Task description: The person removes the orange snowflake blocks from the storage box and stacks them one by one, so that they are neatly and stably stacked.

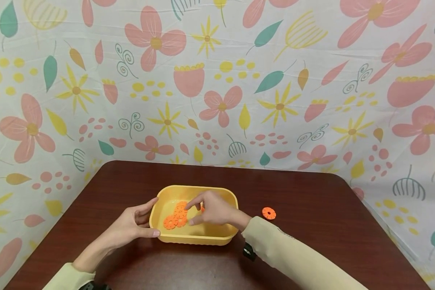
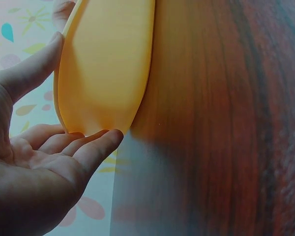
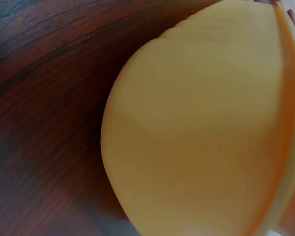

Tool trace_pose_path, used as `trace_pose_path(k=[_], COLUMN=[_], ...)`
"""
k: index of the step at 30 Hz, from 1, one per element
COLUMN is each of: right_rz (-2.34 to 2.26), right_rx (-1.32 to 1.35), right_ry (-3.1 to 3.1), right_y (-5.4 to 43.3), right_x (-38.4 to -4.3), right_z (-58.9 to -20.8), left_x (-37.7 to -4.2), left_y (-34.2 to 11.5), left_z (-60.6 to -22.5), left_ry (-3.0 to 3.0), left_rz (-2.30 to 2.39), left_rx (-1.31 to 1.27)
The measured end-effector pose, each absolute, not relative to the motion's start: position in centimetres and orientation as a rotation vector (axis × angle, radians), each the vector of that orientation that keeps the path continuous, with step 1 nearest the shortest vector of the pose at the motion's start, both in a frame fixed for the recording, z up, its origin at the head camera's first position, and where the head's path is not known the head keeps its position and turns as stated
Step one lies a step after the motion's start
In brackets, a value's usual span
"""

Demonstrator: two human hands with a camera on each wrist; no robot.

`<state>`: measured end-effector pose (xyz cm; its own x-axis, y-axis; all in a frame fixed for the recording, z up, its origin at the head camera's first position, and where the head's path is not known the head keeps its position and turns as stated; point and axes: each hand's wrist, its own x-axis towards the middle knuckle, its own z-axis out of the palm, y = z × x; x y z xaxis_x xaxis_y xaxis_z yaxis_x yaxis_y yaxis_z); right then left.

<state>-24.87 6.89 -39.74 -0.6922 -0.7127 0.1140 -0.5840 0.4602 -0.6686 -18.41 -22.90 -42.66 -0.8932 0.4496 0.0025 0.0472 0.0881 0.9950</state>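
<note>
A yellow plastic basin (image 1: 193,240) stands on the table. Several orange notched discs (image 1: 170,222) lie together in its left half, and a bit of orange shows behind the right hand. My left hand (image 1: 125,227) grips the basin's left end, thumb near the front corner and fingers toward the back. In the left wrist view, the fingers (image 2: 96,150) touch the basin's end wall (image 2: 108,73). Inside the basin, my right hand (image 1: 212,209) hovers beside the discs, its index finger and thumb apart. The right wrist view shows mostly the basin's outer wall (image 3: 196,123), not the fingertips.
One more orange disc (image 1: 269,213) lies on the dark reddish-brown table (image 1: 293,193), right of the basin and beyond the right forearm. A flower-patterned cloth (image 1: 221,80) hangs behind the table and along its sides.
</note>
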Motion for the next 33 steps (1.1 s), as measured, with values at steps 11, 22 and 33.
trace_pose_path(k=[11, 22, 33], right_rz=[-1.020, -0.977, -0.953], right_rx=[-1.080, -1.063, -1.118], right_ry=[2.503, 2.508, 2.509], right_y=[5.5, 5.0, 3.7], right_x=[-25.4, -25.9, -25.6], right_z=[-41.1, -42.1, -42.7], left_x=[-18.4, -18.5, -18.5], left_y=[-22.9, -23.0, -22.9], left_z=[-42.7, -42.8, -42.8], left_ry=[2.077, 2.076, 2.075], left_rz=[1.866, 1.867, 1.874], left_rx=[0.495, 0.504, 0.519])
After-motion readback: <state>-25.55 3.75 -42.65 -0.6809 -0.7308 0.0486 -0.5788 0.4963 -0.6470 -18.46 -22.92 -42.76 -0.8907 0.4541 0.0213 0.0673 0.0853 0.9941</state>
